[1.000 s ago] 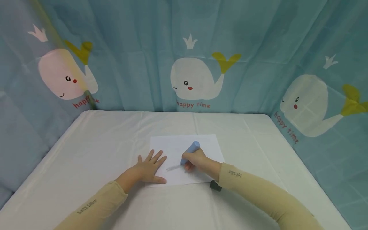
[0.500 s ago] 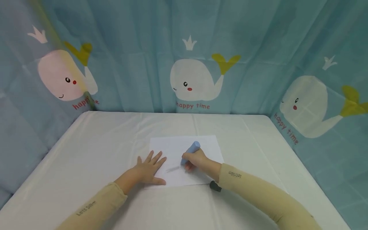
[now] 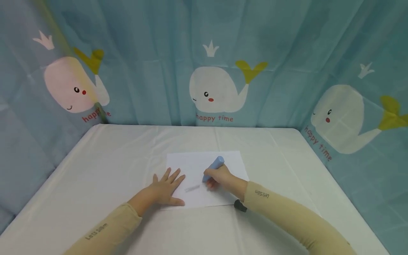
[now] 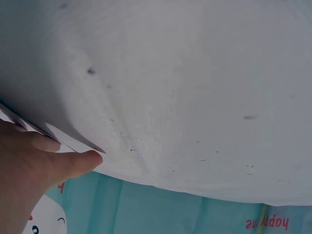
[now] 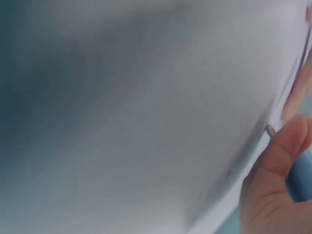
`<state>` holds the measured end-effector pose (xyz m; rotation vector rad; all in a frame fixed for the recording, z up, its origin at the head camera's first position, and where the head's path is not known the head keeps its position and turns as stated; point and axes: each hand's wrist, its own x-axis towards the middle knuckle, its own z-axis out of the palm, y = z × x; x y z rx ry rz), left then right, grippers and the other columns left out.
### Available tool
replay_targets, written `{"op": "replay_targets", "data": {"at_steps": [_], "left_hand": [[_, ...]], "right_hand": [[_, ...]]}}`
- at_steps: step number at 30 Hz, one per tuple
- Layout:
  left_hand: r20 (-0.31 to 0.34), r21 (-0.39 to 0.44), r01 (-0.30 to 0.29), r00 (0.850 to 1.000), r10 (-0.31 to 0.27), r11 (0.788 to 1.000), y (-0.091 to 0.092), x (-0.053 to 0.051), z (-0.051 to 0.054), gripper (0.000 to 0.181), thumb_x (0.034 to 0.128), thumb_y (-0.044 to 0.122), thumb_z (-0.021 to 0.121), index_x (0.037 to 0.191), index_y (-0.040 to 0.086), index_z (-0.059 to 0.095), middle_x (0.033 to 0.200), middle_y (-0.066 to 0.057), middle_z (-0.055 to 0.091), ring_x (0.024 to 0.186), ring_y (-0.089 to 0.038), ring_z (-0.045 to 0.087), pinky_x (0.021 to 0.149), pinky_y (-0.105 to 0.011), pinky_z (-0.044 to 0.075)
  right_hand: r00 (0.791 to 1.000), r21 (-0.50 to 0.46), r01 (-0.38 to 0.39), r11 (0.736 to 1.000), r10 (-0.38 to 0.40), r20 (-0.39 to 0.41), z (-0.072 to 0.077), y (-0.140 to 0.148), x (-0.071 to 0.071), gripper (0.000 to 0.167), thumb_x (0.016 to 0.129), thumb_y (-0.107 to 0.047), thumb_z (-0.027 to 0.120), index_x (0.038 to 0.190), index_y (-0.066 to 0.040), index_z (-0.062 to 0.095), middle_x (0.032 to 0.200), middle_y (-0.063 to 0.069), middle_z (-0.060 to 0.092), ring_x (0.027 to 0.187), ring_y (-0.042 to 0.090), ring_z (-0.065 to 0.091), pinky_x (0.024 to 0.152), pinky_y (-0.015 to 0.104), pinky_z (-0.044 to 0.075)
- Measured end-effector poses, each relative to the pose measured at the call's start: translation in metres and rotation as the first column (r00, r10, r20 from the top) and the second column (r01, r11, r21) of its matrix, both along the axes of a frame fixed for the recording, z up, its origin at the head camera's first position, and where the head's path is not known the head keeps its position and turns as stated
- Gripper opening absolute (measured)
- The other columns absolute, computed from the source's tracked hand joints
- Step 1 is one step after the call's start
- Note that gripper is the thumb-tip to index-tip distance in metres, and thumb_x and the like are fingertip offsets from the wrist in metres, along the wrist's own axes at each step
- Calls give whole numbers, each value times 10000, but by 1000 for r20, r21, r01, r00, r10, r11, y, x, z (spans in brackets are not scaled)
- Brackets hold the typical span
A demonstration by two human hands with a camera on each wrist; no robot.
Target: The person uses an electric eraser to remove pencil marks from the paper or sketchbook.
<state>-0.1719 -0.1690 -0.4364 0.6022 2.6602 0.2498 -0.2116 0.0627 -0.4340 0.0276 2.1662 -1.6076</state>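
Observation:
A sheet of white paper (image 3: 186,159) lies on the white-covered table. Spread flat, my left hand (image 3: 164,191) rests on its left side, fingers apart; the left wrist view shows part of that hand (image 4: 46,163) at the paper's edge. My right hand (image 3: 220,177) pinches a thick light-blue marker (image 3: 214,168), tilted with its tip down at the paper. In the right wrist view the marker's grey tip (image 5: 270,130) shows past the thumb. A short, faint grey line (image 3: 192,188) lies on the paper, left of the tip. Whether the tip touches is hard to tell.
A small dark object (image 3: 240,205), perhaps a cap, lies by the paper's lower right edge, partly behind the right sleeve (image 3: 280,209). Blue curtains (image 3: 143,88) with printed whales surround the table (image 3: 105,159) at the back and sides.
The right hand with the marker has shifted slightly right, and a small gap now shows between the tip and the line's right end. The left hand stays on the paper.

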Motion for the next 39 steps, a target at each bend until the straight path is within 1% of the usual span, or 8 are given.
{"op": "replay_targets", "data": {"at_steps": [4,8,13,20,24,30,33,39], "left_hand": [[5,1,-5,1000,5,1000,0,1,0,1003,820,678,601,1543,90,231,1615,-168,66,1442,-470,-7,991,-788,61],[-2,8,-7,1000,7,1000,-1,1,1,998,823,666,610,1542,87,234,1614,-171,70,1441,-473,-4,989,-790,62],[3,4,-6,1000,6,1000,0,0,0,998,824,672,603,1546,96,224,1617,-161,56,1444,-465,-20,996,-783,55],[0,-6,-3,1000,3,1000,0,-1,-1,1000,825,677,597,1547,96,221,1618,-162,51,1444,-465,-22,995,-785,59],[3,-6,-6,1000,6,1000,2,-1,-2,997,825,675,601,1548,102,224,1619,-156,52,1445,-462,-23,999,-781,60],[-5,-12,-1,1000,1,1000,2,0,2,996,826,671,601,1543,88,231,1615,-168,62,1442,-471,-7,992,-786,80],[-10,-9,-1,1000,1,1000,2,2,5,990,826,660,612,1537,79,242,1612,-175,77,1440,-476,7,987,-790,86],[-6,-23,-7,1000,7,1000,3,1,1,998,820,672,605,1545,97,229,1616,-165,66,1444,-465,1,1000,-779,85]], "right_hand": [[999,-8,-36,999,36,18,-2,0,0,158,833,-92,633,930,13,567,572,83,624,441,119,588,468,241,518],[1000,-15,-23,1000,22,-4,-1,1,-1,149,832,-95,634,920,-2,558,575,81,618,440,114,580,465,235,514],[996,-10,-88,996,88,18,-1,1,0,184,866,-149,658,914,12,582,563,76,617,448,124,588,479,257,529],[997,18,-71,997,70,31,0,-1,-1,253,887,-211,672,944,16,577,556,78,621,437,118,581,474,257,527],[999,5,-23,1000,23,25,0,0,-1,256,884,-209,676,936,23,582,550,71,616,438,112,578,472,246,521],[998,-3,-43,999,43,37,1,-1,-1,249,888,-194,674,941,33,587,554,70,617,439,113,582,479,250,526],[999,1,-20,1000,20,26,1,-2,0,245,886,-199,678,932,25,587,550,65,615,435,110,579,476,249,524],[1000,4,-12,1000,12,2,0,-3,5,235,889,-208,675,943,-1,576,556,59,607,436,104,572,478,243,523]]}}
